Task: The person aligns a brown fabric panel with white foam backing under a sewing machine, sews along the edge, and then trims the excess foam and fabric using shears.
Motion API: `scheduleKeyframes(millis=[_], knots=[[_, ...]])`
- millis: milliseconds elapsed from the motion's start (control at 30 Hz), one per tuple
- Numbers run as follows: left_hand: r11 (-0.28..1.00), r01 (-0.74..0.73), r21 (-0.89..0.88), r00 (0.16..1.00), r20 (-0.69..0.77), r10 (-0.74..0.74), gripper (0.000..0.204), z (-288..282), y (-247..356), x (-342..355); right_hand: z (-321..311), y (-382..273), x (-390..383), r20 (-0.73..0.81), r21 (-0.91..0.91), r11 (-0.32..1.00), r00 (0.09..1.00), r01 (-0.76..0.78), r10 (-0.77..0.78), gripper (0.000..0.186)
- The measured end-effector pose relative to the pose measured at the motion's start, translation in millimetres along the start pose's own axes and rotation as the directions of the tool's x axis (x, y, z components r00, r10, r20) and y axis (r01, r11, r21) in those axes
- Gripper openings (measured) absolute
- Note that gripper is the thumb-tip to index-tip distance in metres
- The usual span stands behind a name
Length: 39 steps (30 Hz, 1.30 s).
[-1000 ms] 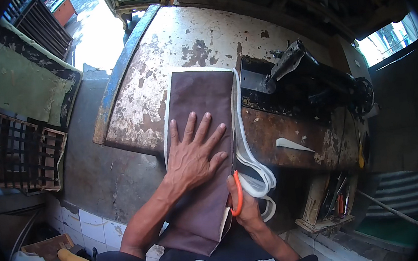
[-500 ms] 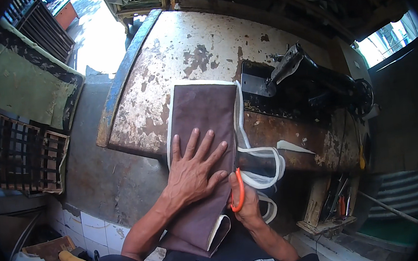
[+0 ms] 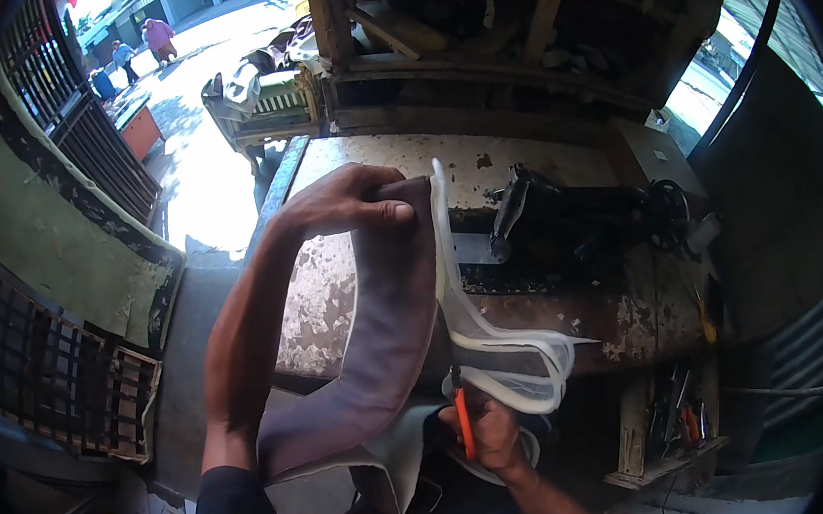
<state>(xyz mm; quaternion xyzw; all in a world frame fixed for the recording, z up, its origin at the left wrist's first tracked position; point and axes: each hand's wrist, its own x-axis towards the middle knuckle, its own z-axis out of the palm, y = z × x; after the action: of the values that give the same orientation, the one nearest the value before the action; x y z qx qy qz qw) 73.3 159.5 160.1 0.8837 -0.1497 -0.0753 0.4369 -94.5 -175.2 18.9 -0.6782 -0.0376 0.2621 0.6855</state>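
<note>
My left hand point(image 3: 366, 200) grips the top end of a brown fabric or vinyl panel point(image 3: 386, 324), which curves up from my lap over the table's front. Its pale underside shows at the bottom. My right hand point(image 3: 496, 435) is closed on orange-handled scissors point(image 3: 463, 415) beside the panel's lower right edge, with the dark blades pointing upward. Long loops of narrow white strip point(image 3: 531, 364) hang along the panel's right side and lie over the table's front edge, next to my right hand.
A black sewing machine point(image 3: 586, 215) stands on the worn table point(image 3: 313, 284), right of the panel. A wooden tool holder point(image 3: 633, 444) hangs below on the right. Behind are wooden shelving point(image 3: 452, 58) and a slatted bench point(image 3: 273, 107). Two people point(image 3: 158, 42) are on the street outside, beyond the gate point(image 3: 93, 139).
My left hand has gone from lying flat on the panel to gripping and raising its far end. My right hand still holds the scissors. The view has tilted up toward the street.
</note>
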Motion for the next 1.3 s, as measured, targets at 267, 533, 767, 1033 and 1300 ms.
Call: scheduleKeyframes(millis=[267,533,767,1033,1300], knots=[[0.977,-0.053,0.208,0.991,0.128,0.026,0.046,-25.0,76.1,-17.3,9.0,13.7,8.4,0.02,-0.21,0.931,0.953,0.298,-0.301,0.055],[0.96,0.006,0.279,1.0,0.026,-0.014,0.05,-8.4,100.1,-39.6,12.8,-24.2,26.1,0.048,-0.192,0.785,0.805,0.589,-0.592,0.06],[0.996,0.082,0.034,0.996,-0.041,-0.08,0.072,-0.1,92.2,-48.0,12.1,-27.7,26.6,0.054,-0.098,0.829,0.835,0.551,-0.548,0.059],[0.997,0.041,-0.059,0.979,-0.197,-0.052,0.093,18.1,85.5,-54.6,5.5,-38.1,36.4,0.042,-0.252,0.731,0.762,0.634,-0.647,0.056],[0.976,0.1,-0.194,0.975,-0.174,-0.135,0.089,29.4,88.0,-60.4,8.5,-43.5,41.0,0.016,-0.245,0.676,0.7,0.695,-0.714,0.054]])
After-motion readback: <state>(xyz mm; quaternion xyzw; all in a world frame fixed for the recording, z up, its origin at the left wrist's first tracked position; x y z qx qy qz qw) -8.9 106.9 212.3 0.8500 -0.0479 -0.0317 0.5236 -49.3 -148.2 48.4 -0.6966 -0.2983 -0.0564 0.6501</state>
